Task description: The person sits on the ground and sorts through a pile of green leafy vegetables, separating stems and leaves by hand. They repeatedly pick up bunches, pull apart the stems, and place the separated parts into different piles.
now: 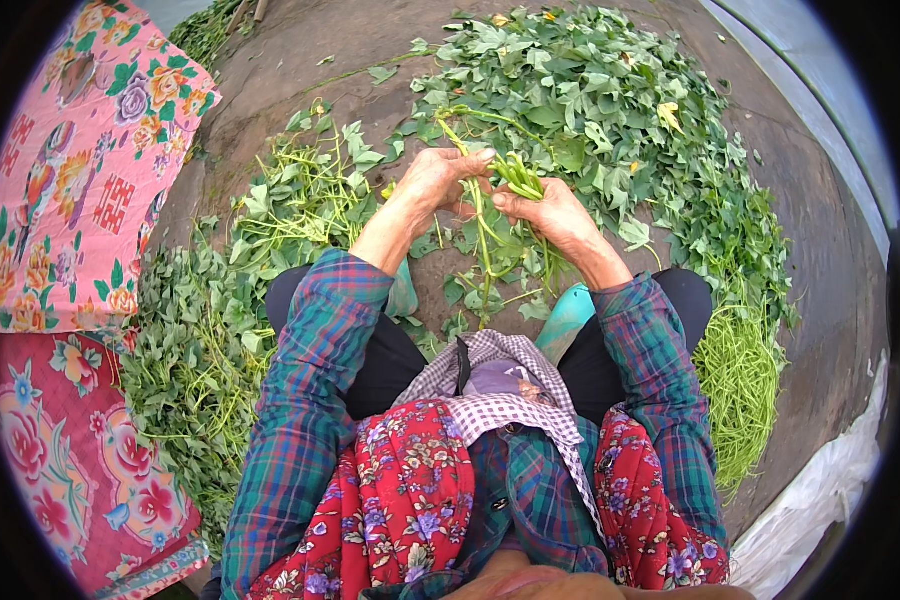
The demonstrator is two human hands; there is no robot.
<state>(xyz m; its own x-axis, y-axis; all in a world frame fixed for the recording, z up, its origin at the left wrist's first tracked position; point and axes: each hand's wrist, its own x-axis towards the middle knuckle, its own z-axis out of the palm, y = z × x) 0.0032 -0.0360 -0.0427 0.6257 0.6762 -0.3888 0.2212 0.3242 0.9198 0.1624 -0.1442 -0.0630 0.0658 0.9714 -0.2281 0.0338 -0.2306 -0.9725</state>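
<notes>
Both hands meet in front of my knees, above the dark ground. My left hand point(441, 180) pinches a long green vine point(483, 232) between thumb and fingers; its stem hangs down and its upper end bends right. In my right hand point(551, 214) is a bundle of cut green stems point(519, 176), with leafy stalks trailing below the fist. A large heap of green vine leaves point(585, 97) lies just beyond the hands. Loose leaves and stems point(472, 289) are scattered between my turquoise boots point(566, 322).
On my left lie a tangle of stripped stems point(307, 195) and a leafy pile point(195, 360). A pink flowered cloth point(82, 187) and a red patterned mat point(67, 450) border them. To my right are a heap of thin stems point(739, 390) and white plastic sheeting point(810, 487).
</notes>
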